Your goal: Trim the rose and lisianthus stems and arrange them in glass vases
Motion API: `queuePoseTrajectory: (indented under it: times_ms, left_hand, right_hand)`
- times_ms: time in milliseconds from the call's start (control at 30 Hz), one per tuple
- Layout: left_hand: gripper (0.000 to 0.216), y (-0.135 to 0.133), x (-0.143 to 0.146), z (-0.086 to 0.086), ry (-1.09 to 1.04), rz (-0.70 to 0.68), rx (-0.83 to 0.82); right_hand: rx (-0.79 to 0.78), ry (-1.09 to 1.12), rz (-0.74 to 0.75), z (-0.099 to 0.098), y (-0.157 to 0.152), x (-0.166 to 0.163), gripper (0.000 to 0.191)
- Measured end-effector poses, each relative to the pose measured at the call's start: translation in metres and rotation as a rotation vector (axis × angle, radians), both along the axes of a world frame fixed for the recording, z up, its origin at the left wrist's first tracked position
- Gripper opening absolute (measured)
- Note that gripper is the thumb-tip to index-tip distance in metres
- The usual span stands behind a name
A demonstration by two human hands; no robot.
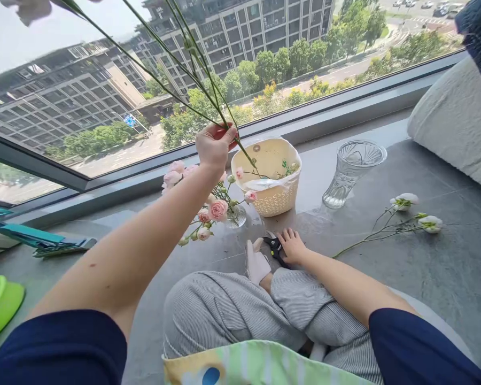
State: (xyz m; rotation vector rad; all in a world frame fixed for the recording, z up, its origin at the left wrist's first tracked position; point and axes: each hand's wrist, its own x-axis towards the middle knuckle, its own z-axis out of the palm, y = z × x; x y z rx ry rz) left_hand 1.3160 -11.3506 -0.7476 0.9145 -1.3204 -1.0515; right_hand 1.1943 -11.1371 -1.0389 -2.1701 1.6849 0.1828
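Observation:
Raised in front of the window, my left hand (216, 143) pinches a few long green flower stems (200, 80). A pale blossom (32, 10) on one of them is cut off at the upper left. The lower stem ends point toward a cream basket (278, 200) with green clippings inside. Down by my foot, my right hand (293, 246) has its fingers spread and touches the black pruning shears (276, 248); its thumb is hard to see. Pink roses (218, 209) stand in a small glass vase (236, 215) behind my left forearm.
A tall clear glass vase (342, 179) stands right of the basket. White flowers (429, 224) on stems lie on the floor at the right. A white cushioned seat (457, 117) is at the far right. At the left are a green bowl (4, 305) and a teal tool (44, 235).

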Motion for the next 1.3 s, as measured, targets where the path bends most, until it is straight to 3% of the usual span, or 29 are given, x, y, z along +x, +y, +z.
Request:
queuePoseTrajectory:
  times_ms: [200, 333, 500, 667, 800, 900, 1000, 1200, 1300]
  left_hand:
    - [0.021, 0.002, 0.006, 0.000, -0.153, 0.051, -0.045]
    - [0.013, -0.001, 0.004, -0.005, -0.144, 0.075, -0.031]
    - [0.013, -0.006, 0.003, -0.007, -0.108, 0.115, 0.016]
    - [0.024, -0.006, 0.007, -0.007, -0.076, 0.085, -0.001]
    - [0.022, 0.001, 0.007, -0.004, -0.081, 0.108, 0.021]
    - [0.020, 0.008, 0.006, -0.003, -0.094, 0.106, 0.045]
    - [0.018, 0.011, 0.008, -0.004, -0.120, 0.087, 0.034]
    - [0.017, 0.011, 0.013, -0.004, -0.159, 0.088, 0.033]
    - [0.019, 0.014, 0.012, 0.001, -0.147, 0.068, 0.031]
  right_hand:
    - [0.012, -0.005, -0.111, -0.003, 0.013, 0.021, 0.090]
    - [0.056, 0.033, -0.144, -0.003, 0.015, 0.024, 0.114]
    - [0.173, 0.119, -0.315, -0.005, 0.015, 0.023, 0.131]
    - [0.107, 0.134, -0.279, 0.000, 0.020, 0.023, 0.116]
    - [0.039, 0.116, -0.230, 0.017, 0.016, 0.012, 0.092]
    - [0.041, 0.092, -0.202, 0.042, 0.002, -0.002, 0.073]
    - [0.125, 0.048, -0.121, 0.079, -0.018, -0.021, 0.056]
    - [0.342, -0.216, 0.117, 0.199, -0.034, -0.078, 0.043]
    - [0.202, -0.432, 0.127, 0.252, -0.022, -0.099, 0.058]
